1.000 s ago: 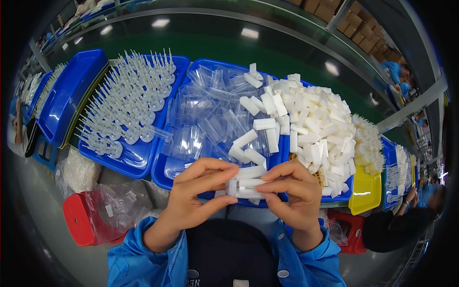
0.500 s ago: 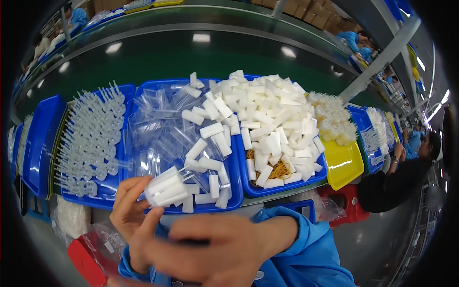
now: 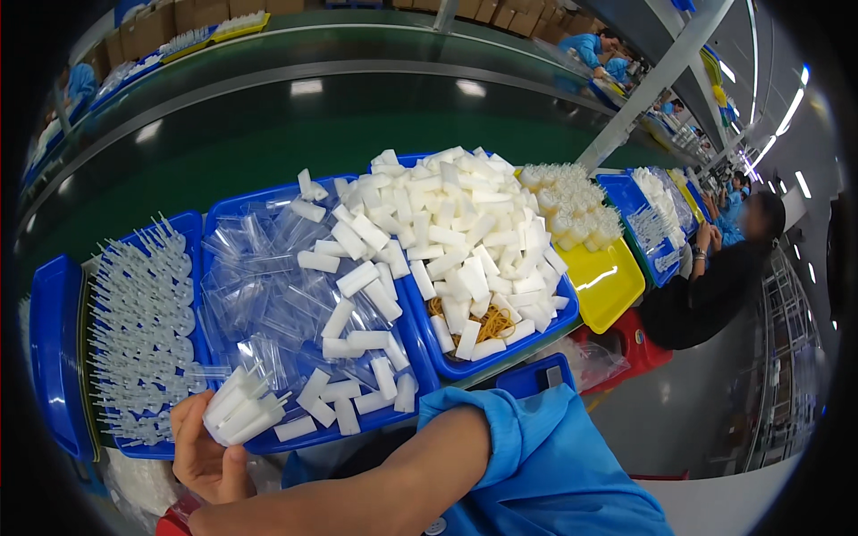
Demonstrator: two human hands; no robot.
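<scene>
My left hand (image 3: 210, 460) holds a bundle of white blocks with thin clear stems (image 3: 243, 409), fingers behind it and thumb in front. The stems point up and to the right. My right forearm (image 3: 357, 487) crosses below it from right to left, and the right hand lies beyond the lower edge. Just past the bundle, a blue tray (image 3: 416, 362) holds clear plastic sleeves (image 3: 259, 268) and loose white blocks (image 3: 357, 279). To the left are rows of clear stemmed plastic parts (image 3: 143, 322) in another tray.
A heaped pile of white blocks (image 3: 474, 223) and tan rubber bands (image 3: 490, 327) fill a right-hand blue tray. Beyond it, clear parts (image 3: 572, 205) stand on a yellow tray (image 3: 608, 286). A green conveyor belt (image 3: 357, 116) runs behind. A person in black (image 3: 706, 295) sits at right.
My right hand, blurred in front of the left one before, has gone down and left out of the picture. The left hand still holds the bundle. The whole view has shifted.
</scene>
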